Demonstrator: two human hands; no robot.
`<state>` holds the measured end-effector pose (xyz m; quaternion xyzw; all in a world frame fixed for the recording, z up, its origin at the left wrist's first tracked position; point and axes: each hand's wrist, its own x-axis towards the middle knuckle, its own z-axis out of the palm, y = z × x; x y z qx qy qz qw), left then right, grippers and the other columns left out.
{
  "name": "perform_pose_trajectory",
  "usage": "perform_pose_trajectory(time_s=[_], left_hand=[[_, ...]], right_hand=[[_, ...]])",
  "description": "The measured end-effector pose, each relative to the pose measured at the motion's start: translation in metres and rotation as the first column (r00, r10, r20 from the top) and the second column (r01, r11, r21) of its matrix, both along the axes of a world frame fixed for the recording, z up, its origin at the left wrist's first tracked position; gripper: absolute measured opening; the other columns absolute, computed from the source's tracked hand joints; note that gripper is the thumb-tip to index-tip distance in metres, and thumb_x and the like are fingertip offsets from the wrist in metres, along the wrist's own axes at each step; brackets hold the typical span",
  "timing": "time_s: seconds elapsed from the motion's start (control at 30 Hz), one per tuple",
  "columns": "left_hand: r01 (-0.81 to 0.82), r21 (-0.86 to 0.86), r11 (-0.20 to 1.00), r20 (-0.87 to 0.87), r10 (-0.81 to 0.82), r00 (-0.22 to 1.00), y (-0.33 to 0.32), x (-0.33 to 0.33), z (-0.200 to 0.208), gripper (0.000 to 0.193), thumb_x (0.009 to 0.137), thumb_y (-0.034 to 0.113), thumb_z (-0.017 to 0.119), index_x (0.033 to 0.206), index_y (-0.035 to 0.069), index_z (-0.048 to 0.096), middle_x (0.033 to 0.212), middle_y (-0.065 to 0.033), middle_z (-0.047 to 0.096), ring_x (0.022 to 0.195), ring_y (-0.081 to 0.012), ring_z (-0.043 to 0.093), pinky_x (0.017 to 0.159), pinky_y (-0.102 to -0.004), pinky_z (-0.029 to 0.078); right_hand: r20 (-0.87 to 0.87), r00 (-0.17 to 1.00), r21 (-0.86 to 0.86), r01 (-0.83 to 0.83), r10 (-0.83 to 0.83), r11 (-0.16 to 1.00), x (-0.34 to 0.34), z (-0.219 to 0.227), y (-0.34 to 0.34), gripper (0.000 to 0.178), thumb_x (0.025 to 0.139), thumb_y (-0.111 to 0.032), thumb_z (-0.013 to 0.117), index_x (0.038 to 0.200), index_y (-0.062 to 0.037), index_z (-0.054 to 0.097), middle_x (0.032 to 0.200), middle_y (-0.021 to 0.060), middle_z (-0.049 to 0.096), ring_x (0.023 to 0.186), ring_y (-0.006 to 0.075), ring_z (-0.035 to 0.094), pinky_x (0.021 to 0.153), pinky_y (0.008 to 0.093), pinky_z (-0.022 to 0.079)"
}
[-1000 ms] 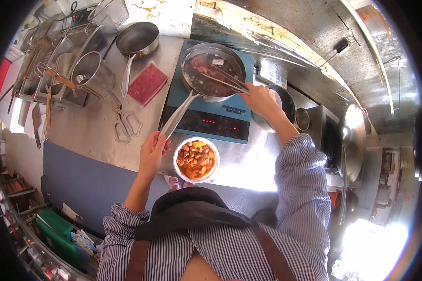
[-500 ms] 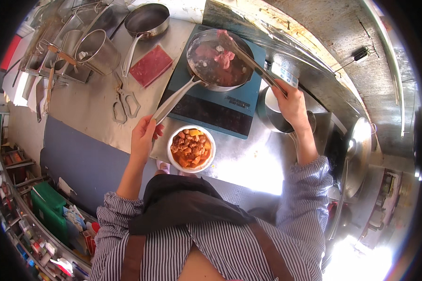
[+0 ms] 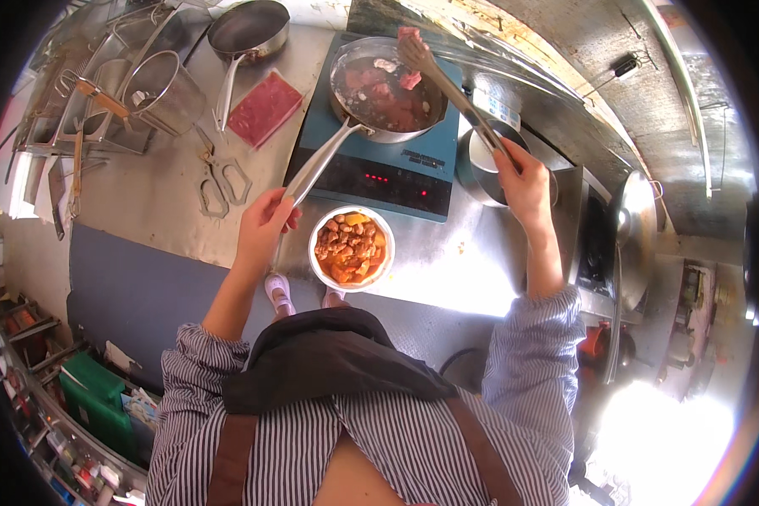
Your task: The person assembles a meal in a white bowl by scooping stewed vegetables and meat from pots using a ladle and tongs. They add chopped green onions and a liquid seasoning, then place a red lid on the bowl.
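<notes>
My left hand (image 3: 266,223) is closed round the end of the long metal handle of a frying pan (image 3: 339,108). The pan stands on a blue-green induction cooktop (image 3: 308,139). In it, pale pink meat slices (image 3: 385,91) lie in cloudy liquid. My right hand (image 3: 527,181) grips metal tongs (image 3: 455,94), which slant over the pan's far right side. A piece of pink meat (image 3: 408,34) shows at their tips, past the pan's far rim. Nearer me, a white bowl (image 3: 314,261) holds a reddish-brown stew with chunks.
Left of the cooktop lie a flat red block of meat (image 3: 266,108) and scissors (image 3: 222,181). An unused frying pan (image 3: 249,29) and a mesh strainer basket (image 3: 164,93) are farther back. A pot (image 3: 483,181) stands right of the cooktop, beside the metal wall.
The tongs' tips have moved up and away from the meat in the pan to its far rim. Red lights now show on the cooktop panel. My left hand keeps the handle.
</notes>
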<state>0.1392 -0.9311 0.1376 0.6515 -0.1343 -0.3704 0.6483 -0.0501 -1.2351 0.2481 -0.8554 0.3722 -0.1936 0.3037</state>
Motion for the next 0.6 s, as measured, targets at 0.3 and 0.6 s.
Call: perform_pose_trajectory(time_s=[0.3,0.6], left_hand=[[0.129,-0.015,0.992,0.003,-0.129,0.992,0.006,0.018,-0.003,0.029,0.087,0.022,0.06,0.105,0.0,0.055,0.08,-0.0029,0.062,0.065,-0.0074,0.055,0.056,-0.0196,0.037],[0.188,-0.009,0.982,-0.006,-0.188,0.982,0.006,0.023,-0.001,0.025,0.088,0.02,0.058,0.106,0.002,0.055,0.083,-0.0038,0.061,0.068,-0.0088,0.053,0.061,-0.0208,0.039]], right_hand=[[-0.094,0.993,0.262,0.095,-0.073,0.961,-0.092,0.038,0.106,0.029,0.085,-0.009,0.059,0.11,0.0051,0.059,0.066,-0.0011,0.054,0.059,0.0047,0.045,0.051,0.0198,0.037],[-0.341,0.928,0.242,-0.068,0.15,0.968,-0.124,-0.04,0.208,0.027,0.079,-0.014,0.064,0.103,-0.0021,0.061,0.065,0.018,0.06,0.057,0.0292,0.061,0.054,0.0342,0.048]])
